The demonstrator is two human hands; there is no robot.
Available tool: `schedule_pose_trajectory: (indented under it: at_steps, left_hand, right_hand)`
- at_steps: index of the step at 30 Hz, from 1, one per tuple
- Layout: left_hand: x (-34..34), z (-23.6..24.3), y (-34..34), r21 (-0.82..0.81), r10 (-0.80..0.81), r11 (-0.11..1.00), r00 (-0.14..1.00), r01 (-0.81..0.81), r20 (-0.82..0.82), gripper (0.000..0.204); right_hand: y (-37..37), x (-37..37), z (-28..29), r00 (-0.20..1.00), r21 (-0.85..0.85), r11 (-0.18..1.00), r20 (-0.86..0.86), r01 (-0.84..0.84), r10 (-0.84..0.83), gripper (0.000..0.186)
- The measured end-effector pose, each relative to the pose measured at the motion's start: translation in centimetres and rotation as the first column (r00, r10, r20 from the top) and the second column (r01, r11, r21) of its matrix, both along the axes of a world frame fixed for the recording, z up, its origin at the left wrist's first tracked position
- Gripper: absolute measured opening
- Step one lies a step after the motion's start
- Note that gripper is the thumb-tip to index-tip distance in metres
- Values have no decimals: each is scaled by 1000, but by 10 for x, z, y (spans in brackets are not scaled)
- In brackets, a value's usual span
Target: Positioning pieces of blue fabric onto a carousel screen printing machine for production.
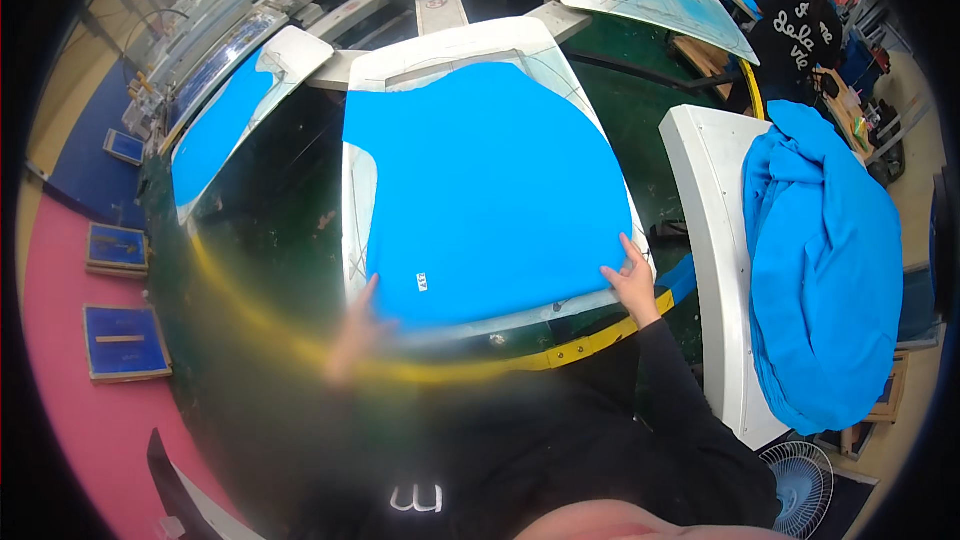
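Observation:
A blue cut fabric piece (490, 180) lies flat on a white board (455, 40) in front of me, with a small white label (422, 282) near its lower left. At the fabric's lower right corner is my right hand (633, 285), thumb and forefinger spread apart along the edge. My left hand (358, 335) is by the lower left corner, blurred, with one finger stretched up to the fabric's edge and the thumb apart from it. Neither hand visibly grips the fabric.
To my right, a heap of blue fabric (825, 270) rests on a white stand (710, 260). Other boards, one bearing blue fabric (225, 130), surround the machine. A yellow rail (560, 352) curves before me. A fan (800, 485) stands lower right; a person (795, 35) works at far right.

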State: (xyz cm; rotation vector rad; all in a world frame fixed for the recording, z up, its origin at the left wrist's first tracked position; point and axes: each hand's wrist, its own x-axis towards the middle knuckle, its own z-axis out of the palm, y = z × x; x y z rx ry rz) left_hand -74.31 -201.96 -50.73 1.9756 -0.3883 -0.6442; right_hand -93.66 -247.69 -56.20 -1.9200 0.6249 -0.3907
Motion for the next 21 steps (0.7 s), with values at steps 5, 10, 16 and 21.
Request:
schedule_pose_trajectory:
  at_steps: [5, 10, 16, 21]
  left_hand:
    - [0, -3, 3, 50, -46, 998, 997, 43, 57, 94]
    - [-3, 1, 3, 52, -52, 997, 997, 49, 60, 95]
    - [-3, 4, 8, 21, -21, 1000, 998, 22, -66, 95]
    - [-4, 9, 8, 35, -38, 999, 997, 40, -66, 96]
  right_hand:
    - [0, -2, -1, 999, -69, 997, -35, -16, 14, 73]
    - [1, -5, -2, 1000, -142, 990, -5, -21, 20, 73]
    - [2, -9, -2, 999, -172, 985, -32, -30, 25, 72]
    - [6, -10, 6, 997, -85, 996, -71, -37, 31, 73]
